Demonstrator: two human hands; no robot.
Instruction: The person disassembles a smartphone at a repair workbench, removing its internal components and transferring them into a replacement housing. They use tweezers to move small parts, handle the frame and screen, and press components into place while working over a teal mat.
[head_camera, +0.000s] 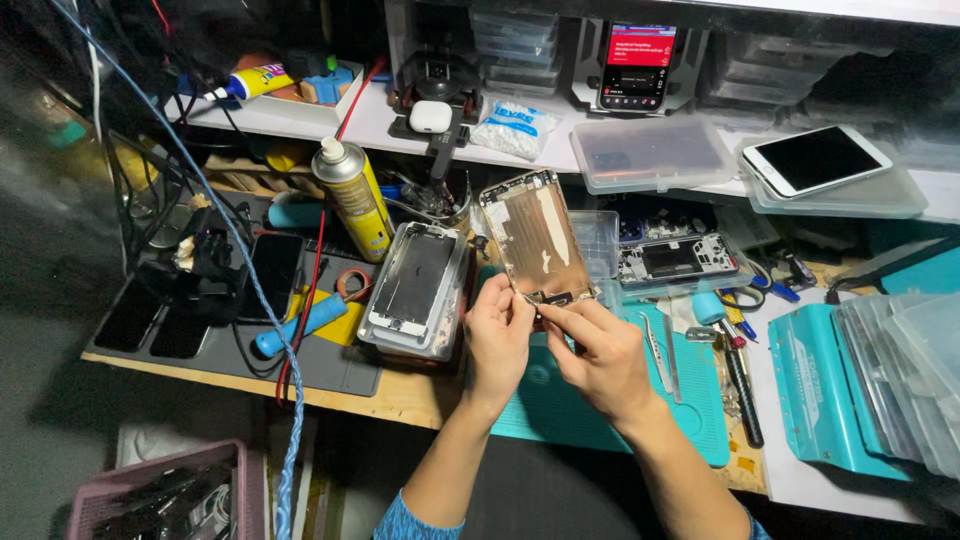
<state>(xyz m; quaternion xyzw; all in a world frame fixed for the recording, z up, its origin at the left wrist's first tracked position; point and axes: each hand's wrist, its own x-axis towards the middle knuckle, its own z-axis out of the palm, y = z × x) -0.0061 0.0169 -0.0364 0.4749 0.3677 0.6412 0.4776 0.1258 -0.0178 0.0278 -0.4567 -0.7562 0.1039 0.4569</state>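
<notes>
A gold-coloured phone rear housing (535, 235), stripped inside, stands upright over the workbench. My left hand (498, 335) grips its lower left edge. My right hand (600, 355) is closed at the housing's bottom edge, its fingertips pinching at a small dark part there; whether it holds a tool I cannot tell. Both hands hover over a teal work mat (690, 410).
A stack of clear trays with a phone screen assembly (415, 285) lies left of my hands beside a yellow spray can (350, 195). Another opened phone (675, 260), tweezers (660, 350), screwdrivers and scissors lie right. A tablet (815, 158) and plastic boxes crowd the back shelf.
</notes>
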